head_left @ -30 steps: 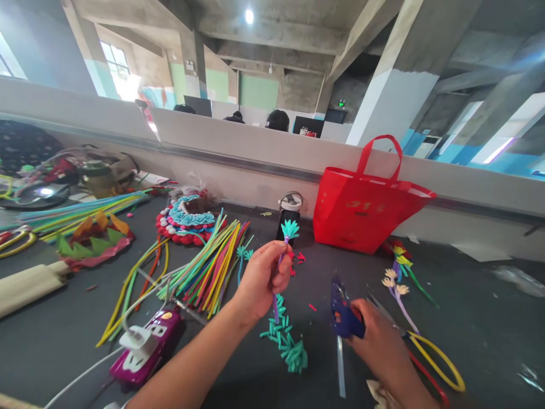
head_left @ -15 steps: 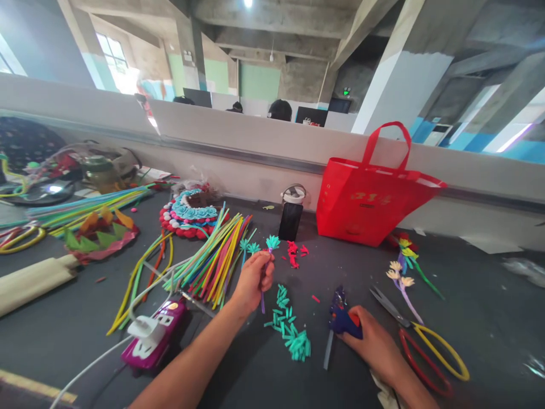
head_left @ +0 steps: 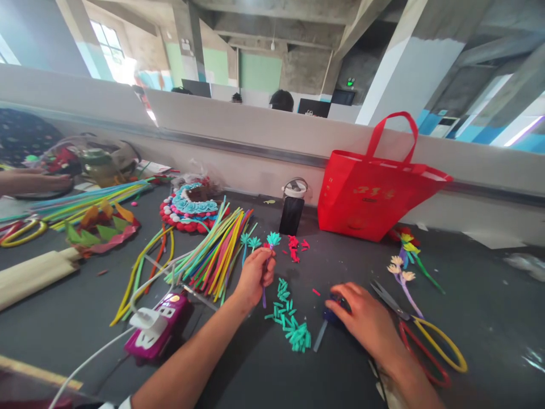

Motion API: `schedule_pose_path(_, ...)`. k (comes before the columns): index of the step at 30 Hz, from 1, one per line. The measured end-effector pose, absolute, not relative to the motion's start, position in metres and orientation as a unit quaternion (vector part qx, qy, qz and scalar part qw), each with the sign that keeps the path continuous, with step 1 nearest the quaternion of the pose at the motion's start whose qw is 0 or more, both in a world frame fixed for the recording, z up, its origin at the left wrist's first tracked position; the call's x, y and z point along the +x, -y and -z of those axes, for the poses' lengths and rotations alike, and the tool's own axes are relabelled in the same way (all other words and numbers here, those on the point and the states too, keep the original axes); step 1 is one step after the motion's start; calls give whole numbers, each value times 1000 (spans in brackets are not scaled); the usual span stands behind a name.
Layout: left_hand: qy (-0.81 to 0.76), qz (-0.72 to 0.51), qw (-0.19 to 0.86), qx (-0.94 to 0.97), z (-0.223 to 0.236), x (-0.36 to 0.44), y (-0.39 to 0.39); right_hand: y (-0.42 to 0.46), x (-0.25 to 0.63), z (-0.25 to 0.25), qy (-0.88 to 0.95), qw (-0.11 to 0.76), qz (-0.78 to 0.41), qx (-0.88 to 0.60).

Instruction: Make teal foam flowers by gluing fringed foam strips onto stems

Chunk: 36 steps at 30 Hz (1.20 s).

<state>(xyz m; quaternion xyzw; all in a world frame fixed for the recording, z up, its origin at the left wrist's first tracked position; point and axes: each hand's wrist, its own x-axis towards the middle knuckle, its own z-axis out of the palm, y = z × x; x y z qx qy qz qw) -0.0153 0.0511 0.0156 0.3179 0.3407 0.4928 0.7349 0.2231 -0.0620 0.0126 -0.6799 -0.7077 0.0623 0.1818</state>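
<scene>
My left hand (head_left: 256, 275) pinches the purple stem of a small teal pipe-cleaner flower (head_left: 273, 239), bloom upward. Two similar teal flowers (head_left: 254, 242) lie just left of it. My right hand (head_left: 364, 318) curls over a dark blue glue gun (head_left: 334, 316), mostly hidden under the fingers; its clear glue stick (head_left: 320, 336) juts toward me. Between my hands lies a pile of short teal pieces (head_left: 293, 326). Small red pieces (head_left: 293, 248) lie beyond them. Scissors (head_left: 398, 307) with red and yellow handles rest right of my right hand.
A bundle of coloured pipe cleaners (head_left: 221, 250) and a purple power strip (head_left: 157, 329) with white cables lie left. A black-and-white bottle (head_left: 292, 213) and red bag (head_left: 370, 196) stand at the back. Finished flowers (head_left: 400, 270) lie right. Another person's hand (head_left: 38, 183) shows far left.
My right hand has shifted up and left over the glue gun, covering more of it, and the glue stick has moved slightly left. Another person's hand has appeared far left. My left hand keeps the flower.
</scene>
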Motion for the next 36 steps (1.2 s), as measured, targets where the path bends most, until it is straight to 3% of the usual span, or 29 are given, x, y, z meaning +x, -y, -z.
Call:
schedule_pose_path(4, -347, -489, 733, 320, -15, -14, -49, 26, 186, -12, 760, 209, -149, -597)
schedule_pose_path(14, -349, -483, 732, 330, -16, -12, -44, -12, 163, 25, 815, 181, -141, -532)
schedule_pose_path(22, -359, -479, 725, 341, -23, -11, -41, -5, 159, 20, 806, 206, -148, -535)
schedule_pose_path(27, -371, -495, 702, 354, -39, -13, -34, 5, 165, -1, 787, 244, -170, -540)
schedule_pose_path(32, -402, -505, 652, 399, -62, -10, -24, 20, 179, -54, 770, 321, -198, -515)
schedule_pose_path(36, -407, -492, 619, 456, -82, -1, -21, 31, 183, -98, 743, 409, -100, -520)
